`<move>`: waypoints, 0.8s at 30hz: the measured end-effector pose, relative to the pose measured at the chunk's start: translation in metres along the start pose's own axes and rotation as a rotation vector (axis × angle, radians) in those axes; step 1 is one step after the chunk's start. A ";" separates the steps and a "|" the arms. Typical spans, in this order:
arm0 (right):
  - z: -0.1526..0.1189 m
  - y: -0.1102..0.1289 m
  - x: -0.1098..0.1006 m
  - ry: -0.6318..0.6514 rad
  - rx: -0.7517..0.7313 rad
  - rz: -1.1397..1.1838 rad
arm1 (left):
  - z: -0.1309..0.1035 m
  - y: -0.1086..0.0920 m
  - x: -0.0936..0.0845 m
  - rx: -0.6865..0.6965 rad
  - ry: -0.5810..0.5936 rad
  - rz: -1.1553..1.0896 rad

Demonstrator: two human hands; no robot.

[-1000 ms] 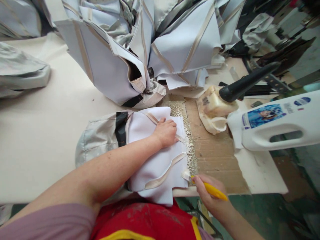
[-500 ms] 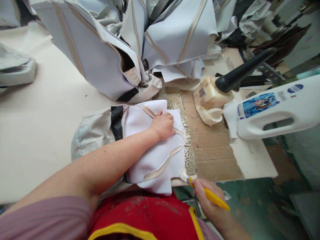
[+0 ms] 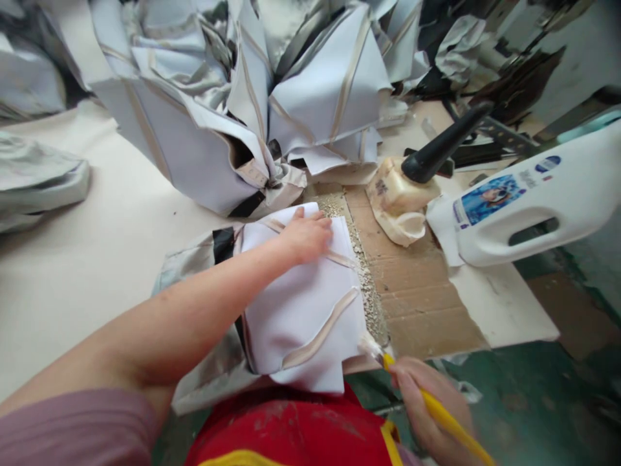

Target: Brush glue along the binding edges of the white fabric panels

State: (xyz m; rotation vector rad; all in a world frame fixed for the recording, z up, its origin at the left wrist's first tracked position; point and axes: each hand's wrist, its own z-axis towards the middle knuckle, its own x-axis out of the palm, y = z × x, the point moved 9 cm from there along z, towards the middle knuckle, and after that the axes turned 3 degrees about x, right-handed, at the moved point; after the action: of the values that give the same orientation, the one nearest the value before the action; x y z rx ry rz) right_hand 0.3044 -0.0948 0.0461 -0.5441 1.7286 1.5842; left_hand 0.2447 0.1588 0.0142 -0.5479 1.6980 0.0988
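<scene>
My left hand (image 3: 306, 238) lies flat with its fingers apart on a white fabric piece (image 3: 305, 304) with beige strips, pressing on its upper part. The piece rests on the table, with grey cloth (image 3: 189, 265) beneath its left side. In my right hand (image 3: 429, 395) is a yellow-handled brush (image 3: 439, 411), its fingers wrapped round the handle. The whitish bristles touch or nearly touch the fabric's lower right corner. A crusted strip (image 3: 371, 291) of dried whitish bits runs along the fabric's right edge.
Cardboard (image 3: 422, 304) covers the table's right part. On it stands a cut plastic container (image 3: 395, 200) with a black handle (image 3: 446, 142) in it. A large white jug (image 3: 538, 200) lies at the right. White fabric pieces (image 3: 194, 136) are piled at the back.
The view has shifted slightly. The brush has moved a little along the fabric's lower right corner, and my right hand shows larger at the lower right. My left hand's fingers have spread somewhat.
</scene>
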 end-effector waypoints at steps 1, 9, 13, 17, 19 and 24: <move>0.000 -0.001 0.003 0.007 -0.013 0.007 | -0.003 0.015 -0.009 -0.051 -0.013 -0.014; 0.001 -0.043 -0.029 -0.206 0.211 0.047 | -0.011 0.102 -0.017 -0.412 0.255 -0.138; -0.001 -0.074 -0.037 -0.275 0.392 0.091 | -0.020 0.100 -0.019 -0.466 0.267 -0.142; 0.008 -0.080 -0.037 -0.308 0.436 0.202 | -0.044 0.088 -0.048 -0.461 0.243 -0.201; 0.013 -0.076 -0.041 -0.335 0.428 0.277 | -0.060 0.077 -0.079 -0.423 0.256 -0.254; 0.019 -0.075 -0.053 -0.416 0.480 0.413 | -0.107 0.058 -0.195 -0.441 0.092 -0.385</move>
State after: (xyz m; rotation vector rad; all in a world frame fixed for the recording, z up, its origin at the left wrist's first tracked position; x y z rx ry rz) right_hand 0.3977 -0.0964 0.0348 0.3754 1.8663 1.3413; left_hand 0.1435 0.2297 0.2080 -1.2151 1.6331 0.1737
